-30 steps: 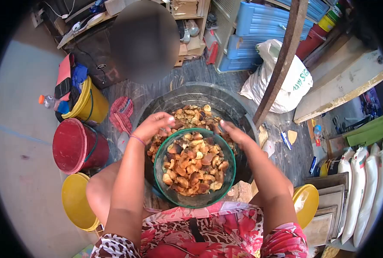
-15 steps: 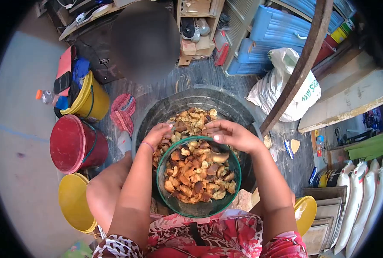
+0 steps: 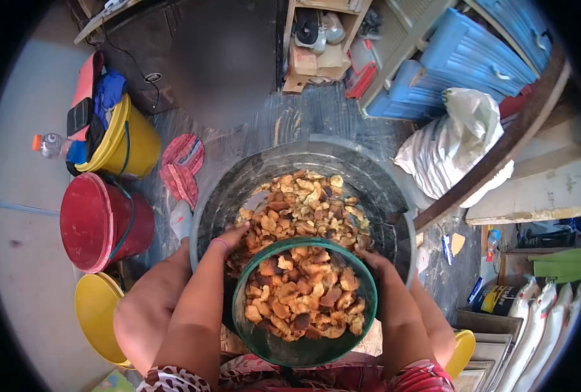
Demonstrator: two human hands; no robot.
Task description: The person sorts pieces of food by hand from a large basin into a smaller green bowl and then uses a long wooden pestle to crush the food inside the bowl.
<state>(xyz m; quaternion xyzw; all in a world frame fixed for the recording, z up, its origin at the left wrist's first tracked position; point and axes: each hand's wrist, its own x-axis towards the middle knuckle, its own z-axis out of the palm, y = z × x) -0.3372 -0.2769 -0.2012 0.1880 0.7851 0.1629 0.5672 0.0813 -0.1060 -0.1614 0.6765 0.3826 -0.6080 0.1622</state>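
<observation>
A wide dark tub stands between my legs, with a pile of small brown and yellowish chunks in it; I cannot make out their exact kind. At the tub's near side, a round green-rimmed sieve or basin holds more of these chunks. My left hand is at the pile's left edge, fingers stretched along the chunks and partly buried. On the other side, my right hand reaches down beside the green rim into the pile's right edge. Its fingers are mostly hidden.
Left of the tub stand a red bucket and yellow buckets. A white sack lies at the right, behind a curved dark bar. Blue drawers and a shelf are farther back. A grey blur covers the upper middle.
Both hands have moved apart and down, from over the near part of the pile to its left and right edges. The view has shifted, so more of the pile shows.
</observation>
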